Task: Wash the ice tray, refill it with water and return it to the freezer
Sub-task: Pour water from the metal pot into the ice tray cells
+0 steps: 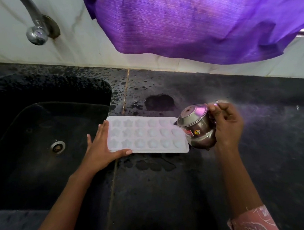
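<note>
A person at a black stone counter (255, 135) steadies a white ice tray (145, 135), which lies flat at the counter's left edge, just beside the sink (26, 167). The left hand (100, 148) rests against the tray's left end, fingers straight and close together, thumb stretched along its near edge. The right hand (226, 126) grips a small steel pot (196, 128), fingers curled round its body, holding it tilted over the tray's right end. Whether the moulds hold water cannot be told. Wet patches mark the counter around the tray. A tap (35, 26) juts from the wall at the back left corner; a purple cloth (195, 23) hangs over the counter's back edge.
</note>
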